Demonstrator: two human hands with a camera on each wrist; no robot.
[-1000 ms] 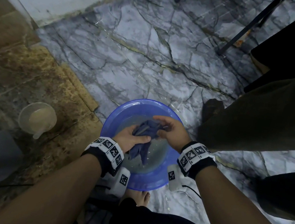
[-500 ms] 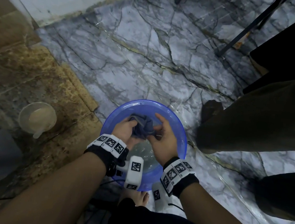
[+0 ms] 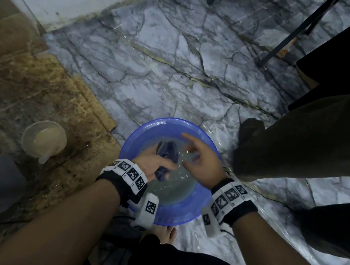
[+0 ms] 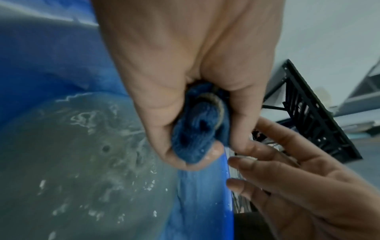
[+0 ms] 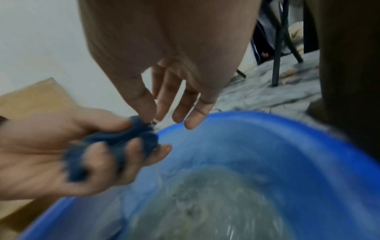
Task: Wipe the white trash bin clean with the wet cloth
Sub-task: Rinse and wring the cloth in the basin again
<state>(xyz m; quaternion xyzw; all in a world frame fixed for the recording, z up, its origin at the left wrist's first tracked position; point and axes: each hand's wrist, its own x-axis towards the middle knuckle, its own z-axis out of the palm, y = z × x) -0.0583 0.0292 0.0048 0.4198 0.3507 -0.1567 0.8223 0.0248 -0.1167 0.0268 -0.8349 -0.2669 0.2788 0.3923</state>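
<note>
My left hand [image 3: 153, 165] grips a bunched dark blue wet cloth [image 3: 167, 156] over a blue basin [image 3: 179, 219] holding cloudy water. The left wrist view shows the cloth [image 4: 200, 129] squeezed in my fist, and in the right wrist view water drips from the cloth [image 5: 115, 146]. My right hand [image 3: 197, 158] hovers just right of the cloth, above the basin, with fingers spread and holding nothing. From the right wrist, the right hand's fingertips [image 5: 191, 121] hang straight above the basin rim [image 5: 267, 120]. No white trash bin is in view.
A clear plastic jug [image 3: 43, 139] of murky liquid stands on the brown stained floor to the left. Another person's legs [image 3: 302, 150] stand close on the right. Black metal furniture legs [image 3: 288, 40] rise at the back. My bare foot [image 3: 165, 233] is just below the basin.
Both hands were wringing the cloth together. Now my right hand has let go and opened to the right, while the left hand keeps the cloth squeezed lower over the water.
</note>
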